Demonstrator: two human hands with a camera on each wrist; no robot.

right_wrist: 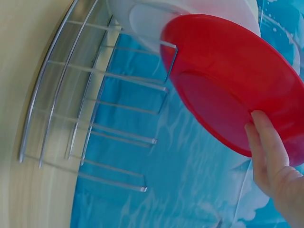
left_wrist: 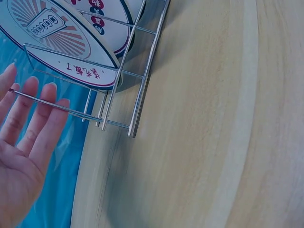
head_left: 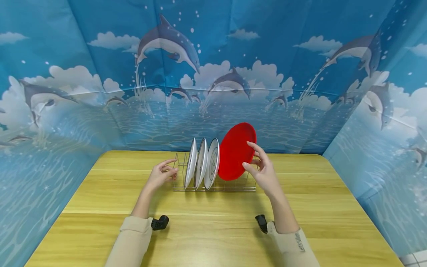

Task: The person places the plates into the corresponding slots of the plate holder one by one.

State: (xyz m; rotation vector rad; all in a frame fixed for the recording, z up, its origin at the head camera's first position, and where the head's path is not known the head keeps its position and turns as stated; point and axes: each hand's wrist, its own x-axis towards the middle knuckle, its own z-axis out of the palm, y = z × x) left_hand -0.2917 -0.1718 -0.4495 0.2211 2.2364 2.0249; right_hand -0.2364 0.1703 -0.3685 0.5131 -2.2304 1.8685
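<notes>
Red plate: centre frame, tilted in wire rack, beside three white plates.
Right hand: raised, fingers pinching plate's rim.
Left hand: fingers loosely spread at rack's left end, holding nothing.

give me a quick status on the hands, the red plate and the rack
Right hand holds red plate by its rim, tilted in the wire rack. Left hand open at the rack's left end. Three white plates racked beside it; slots to the right free.
</notes>
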